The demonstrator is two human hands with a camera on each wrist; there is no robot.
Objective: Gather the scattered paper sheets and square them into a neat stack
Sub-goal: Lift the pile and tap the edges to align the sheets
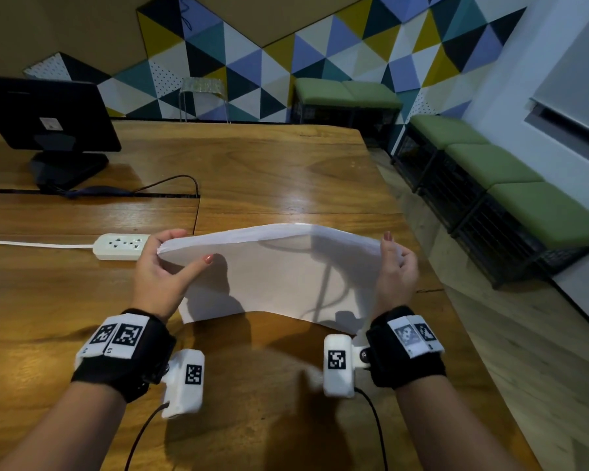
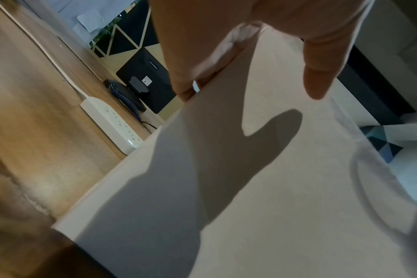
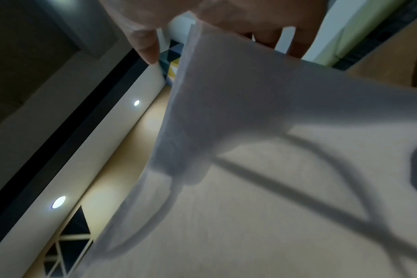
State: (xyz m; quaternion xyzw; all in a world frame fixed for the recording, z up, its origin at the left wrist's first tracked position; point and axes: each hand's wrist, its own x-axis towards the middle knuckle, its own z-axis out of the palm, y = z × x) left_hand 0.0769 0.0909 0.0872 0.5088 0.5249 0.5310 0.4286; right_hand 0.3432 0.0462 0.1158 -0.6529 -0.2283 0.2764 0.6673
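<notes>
A bundle of white paper sheets is held upright above the wooden table, bowed upward in the middle. My left hand pinches its left edge, thumb on the near face and fingers behind. My right hand grips the right edge the same way. In the left wrist view the paper fills the frame with my left thumb on it. The right wrist view shows the sheets fanned slightly at the edge under my right hand's fingers.
A white power strip with its cord lies on the table just left of my left hand. A black monitor stands at the back left. The table's right edge runs close to my right hand, with green benches beyond.
</notes>
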